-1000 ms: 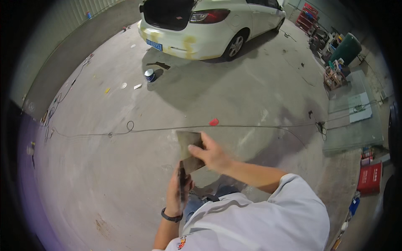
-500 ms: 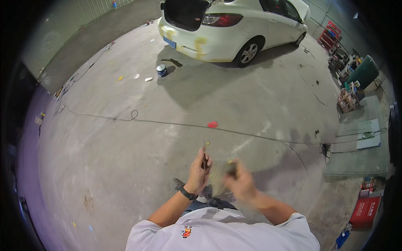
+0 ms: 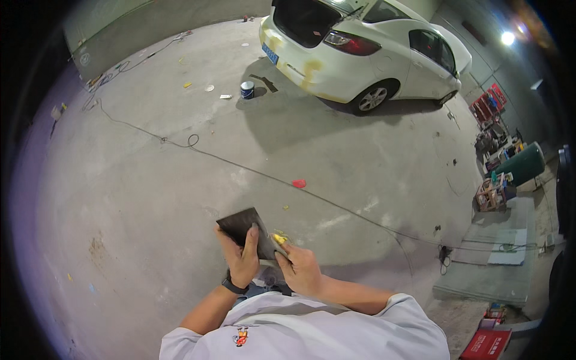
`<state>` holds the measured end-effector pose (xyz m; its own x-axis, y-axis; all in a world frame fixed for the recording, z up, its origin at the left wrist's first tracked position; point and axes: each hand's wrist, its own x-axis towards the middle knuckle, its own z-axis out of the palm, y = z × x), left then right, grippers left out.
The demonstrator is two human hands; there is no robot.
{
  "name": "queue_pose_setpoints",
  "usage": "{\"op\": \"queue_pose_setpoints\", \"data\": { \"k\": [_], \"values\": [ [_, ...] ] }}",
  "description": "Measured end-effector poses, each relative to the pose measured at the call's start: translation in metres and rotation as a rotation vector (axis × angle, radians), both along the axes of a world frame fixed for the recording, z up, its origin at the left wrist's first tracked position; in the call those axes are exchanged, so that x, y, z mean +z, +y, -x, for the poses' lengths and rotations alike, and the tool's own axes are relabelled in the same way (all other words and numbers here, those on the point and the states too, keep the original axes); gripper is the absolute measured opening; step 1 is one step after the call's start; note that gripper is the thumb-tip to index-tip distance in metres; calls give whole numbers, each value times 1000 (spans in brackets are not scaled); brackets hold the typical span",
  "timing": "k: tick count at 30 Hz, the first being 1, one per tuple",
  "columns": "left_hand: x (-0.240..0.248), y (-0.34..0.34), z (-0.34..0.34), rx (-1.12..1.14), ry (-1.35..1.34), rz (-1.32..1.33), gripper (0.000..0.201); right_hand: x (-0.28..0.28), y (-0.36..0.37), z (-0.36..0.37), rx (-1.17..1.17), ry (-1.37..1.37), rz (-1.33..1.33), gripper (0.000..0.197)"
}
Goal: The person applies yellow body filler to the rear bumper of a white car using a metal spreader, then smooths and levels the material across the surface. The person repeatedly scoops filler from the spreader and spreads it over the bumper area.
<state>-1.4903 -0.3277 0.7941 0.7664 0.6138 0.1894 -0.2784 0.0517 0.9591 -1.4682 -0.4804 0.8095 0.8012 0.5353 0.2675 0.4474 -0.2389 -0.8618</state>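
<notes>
Dark sanding sheet [image 3: 245,228] held up at chest height, well apart from the white car [image 3: 360,57]; left hand [image 3: 240,259] fingers clamped on it, right hand [image 3: 298,267] pinching its lower edge; filler patches on car probably still unsanded

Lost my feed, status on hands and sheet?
Left hand and right hand both grip dark sheet. Yellow smear on right fingers. Nothing between them.

white car [image 3: 372,57] | paint can [image 3: 247,90] | floor cable [image 3: 336,204] | red scrap [image 3: 299,183]
</notes>
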Motion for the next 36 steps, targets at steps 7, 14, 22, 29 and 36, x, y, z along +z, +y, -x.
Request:
{"op": "queue_pose_setpoints", "data": {
  "k": [7,14,22,29,36],
  "values": [
    [-8,46,-11,137,37,200,40,5,43,-34,52,-83,119,17],
    [-15,109,-32,-237,-8,-272,35,3,88,-55,240,-13,559,21],
    [14,174,-89,-36,107,675,27,23,152,-96,-497,320,-428,47],
    [30,203,-91,-6,-5,658,33,25,238,-61,-480,14,-219,24],
    [23,238,-94,116,-52,543,34,44,260,-94,-26,-23,-126,27]
  ]
}}
